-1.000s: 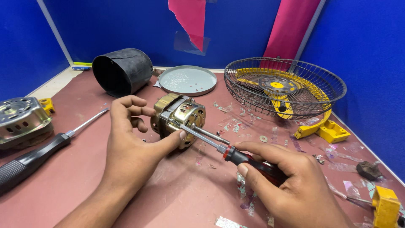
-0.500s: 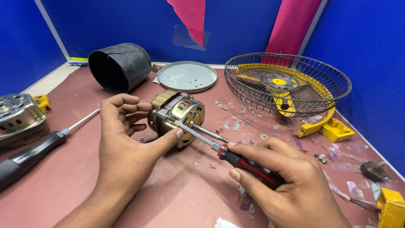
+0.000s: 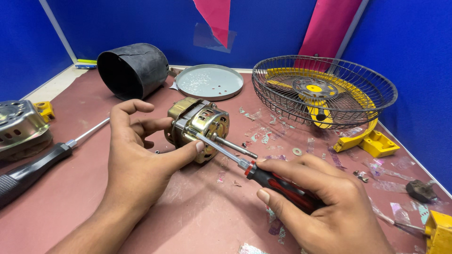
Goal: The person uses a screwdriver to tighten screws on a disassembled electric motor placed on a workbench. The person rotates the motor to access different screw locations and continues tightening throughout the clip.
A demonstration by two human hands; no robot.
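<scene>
Two hands are at work here. The left hand (image 3: 136, 160) grasps the brass-coloured fan motor (image 3: 197, 128) from its left side, thumb pressed on the front face, fingers curled round behind; the motor lies on its side near the middle of the maroon table (image 3: 70, 202), its one shaft pointing right. The right hand (image 3: 329, 207) is clenched round the red-and-black handle of a screwdriver (image 3: 263, 175), whose shank runs up and left to the motor's front face, just beside the thumb.

A second screwdriver (image 3: 42, 164), black-handled, lies alone at the left, well apart from the motor. Past it sits one grey metal motor cover (image 3: 19, 127) at the table's left edge, with a small yellow plastic piece (image 3: 44, 110) just behind it. Farther back stand one black cylindrical shroud (image 3: 134, 70) on its side and one round grey metal plate (image 3: 209, 81). To the right rests one wire fan guard (image 3: 325, 91) with a yellow hub, propped over a yellow bracket (image 3: 369, 141). One washer (image 3: 297, 151) and scraps of clear film lie between motor and guard. Another yellow part (image 3: 438, 233) sits at the near right corner.

Blue walls close three sides; the barest stretch lies in front of the left forearm.
</scene>
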